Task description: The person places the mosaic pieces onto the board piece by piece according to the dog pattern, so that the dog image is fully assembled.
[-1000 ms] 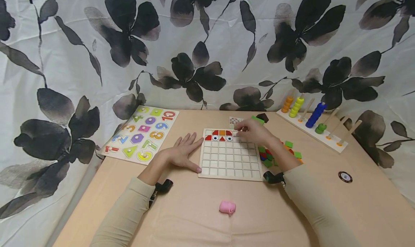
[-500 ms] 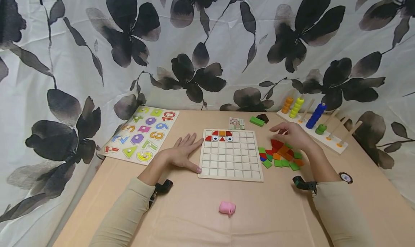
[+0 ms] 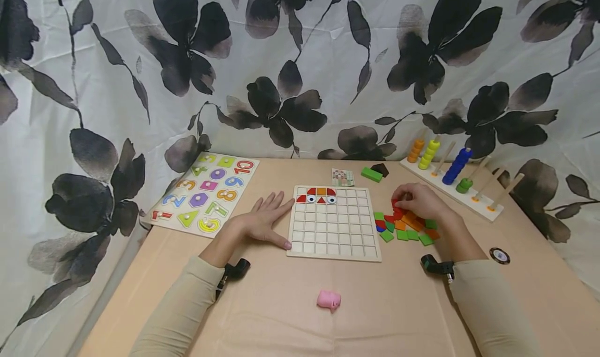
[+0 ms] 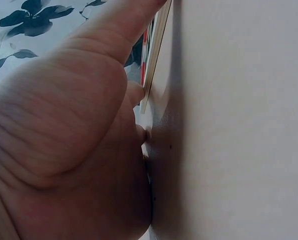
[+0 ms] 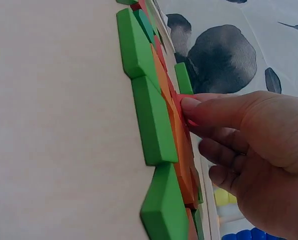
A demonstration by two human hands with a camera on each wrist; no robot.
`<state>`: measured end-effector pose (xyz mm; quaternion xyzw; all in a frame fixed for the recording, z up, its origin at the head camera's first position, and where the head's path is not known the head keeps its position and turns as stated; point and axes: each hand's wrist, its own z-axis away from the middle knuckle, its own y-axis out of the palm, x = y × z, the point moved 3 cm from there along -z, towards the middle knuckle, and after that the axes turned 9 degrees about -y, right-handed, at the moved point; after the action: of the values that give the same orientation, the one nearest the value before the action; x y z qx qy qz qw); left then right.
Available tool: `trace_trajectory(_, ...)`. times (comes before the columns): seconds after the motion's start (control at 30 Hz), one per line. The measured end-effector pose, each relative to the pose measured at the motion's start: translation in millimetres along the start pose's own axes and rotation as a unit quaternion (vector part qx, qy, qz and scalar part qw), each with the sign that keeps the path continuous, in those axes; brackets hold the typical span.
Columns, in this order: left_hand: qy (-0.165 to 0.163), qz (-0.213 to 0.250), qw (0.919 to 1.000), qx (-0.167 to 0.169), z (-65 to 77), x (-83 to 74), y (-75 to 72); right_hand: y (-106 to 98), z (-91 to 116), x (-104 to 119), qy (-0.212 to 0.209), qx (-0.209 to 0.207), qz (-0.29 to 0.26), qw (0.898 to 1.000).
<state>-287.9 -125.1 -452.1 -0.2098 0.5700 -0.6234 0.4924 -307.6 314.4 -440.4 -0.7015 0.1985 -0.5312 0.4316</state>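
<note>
A wooden grid board point(image 3: 332, 231) lies mid-table, with red, orange and eye-patterned pieces point(image 3: 316, 196) in its two top rows at the left. My left hand point(image 3: 263, 222) rests flat with fingers spread, thumb and index finger against the board's left edge. To the right of the board is a pile of green, red and orange wooden pieces point(image 3: 412, 235). Over its far side my right hand point(image 3: 421, 200) reaches in from the right. In the right wrist view, thumb and index finger pinch a red piece point(image 5: 192, 116); the other fingers are curled beneath.
A number puzzle board point(image 3: 206, 195) lies at the left. Behind the grid board are a small patterned card point(image 3: 342, 178), a green block point(image 3: 372, 175) and a dark piece point(image 3: 380, 170). A peg stacker point(image 3: 452, 186) stands back right. A pink pig figure point(image 3: 329, 299) sits in front; a round black disc point(image 3: 499, 256) lies right.
My right hand has moved from the board's upper right over to the pile, lowered, and now pinches a red piece. The left hand stays in place.
</note>
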Motion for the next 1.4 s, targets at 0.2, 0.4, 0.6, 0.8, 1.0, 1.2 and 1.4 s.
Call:
trace_trajectory(0.2, 0.0, -0.001, 1.0, -0.002, 1.6, -0.3, -1.4, -10, 1, 14, -0.005, -0.038, -0.075, 0.996)
trace_trajectory(0.4, 0.001, -0.008, 1.0, -0.002, 1.5, 0.4, -1.1, -16, -14, 43, -0.072, -0.091, -0.12, 0.986)
trace_trajectory(0.6, 0.004, 0.003, 1.0, 0.0, 0.3, 1.1, -0.8, 1, -40, 73, -0.14, -0.066, -0.108, 0.982)
trace_trajectory(0.8, 0.002, -0.006, 1.0, 0.0, 0.7, 1.1, -0.5, 27, -62, 97, -0.132, -0.004, -0.066, 0.989)
trace_trajectory(1.0, 0.008, 0.012, 0.9999, -0.002, -0.8, 4.0, 2.5, 46, -75, 104, -0.107, 0.026, -0.036, 0.993)
trace_trajectory(1.2, 0.009, 0.011, 0.9999, -0.002, -0.7, 2.6, 2.0, 53, -80, 105, -0.128, 0.032, 0.003, 0.991)
trace_trajectory(1.4, 0.002, -0.001, 1.0, -0.002, 0.4, 0.8, 0.7, 60, -85, 105, -0.142, 0.031, 0.016, 0.989)
